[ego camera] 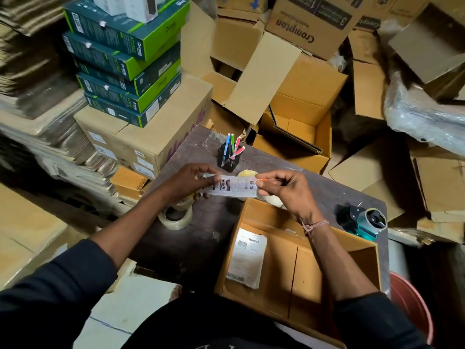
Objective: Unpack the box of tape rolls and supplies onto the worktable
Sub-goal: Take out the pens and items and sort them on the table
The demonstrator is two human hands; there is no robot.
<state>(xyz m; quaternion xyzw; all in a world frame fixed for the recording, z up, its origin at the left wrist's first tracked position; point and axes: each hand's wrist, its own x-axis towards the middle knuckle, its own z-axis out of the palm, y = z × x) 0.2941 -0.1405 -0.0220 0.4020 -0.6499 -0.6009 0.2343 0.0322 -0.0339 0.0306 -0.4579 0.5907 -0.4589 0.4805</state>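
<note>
A small printed packet (pixel 232 186) is pinched at its ends by the left hand (pixel 187 182) and right hand (pixel 283 190) above the open box (pixel 314 268); setting it down on the worktable (pixel 201 235) beneath seems required next.

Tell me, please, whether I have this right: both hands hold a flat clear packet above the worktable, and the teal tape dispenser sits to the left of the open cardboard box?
Not quite. The head view shows the teal tape dispenser to the right of the open cardboard box, near the worktable edge. The rest stands: the left hand and right hand hold the flat clear packet above the worktable.
</note>
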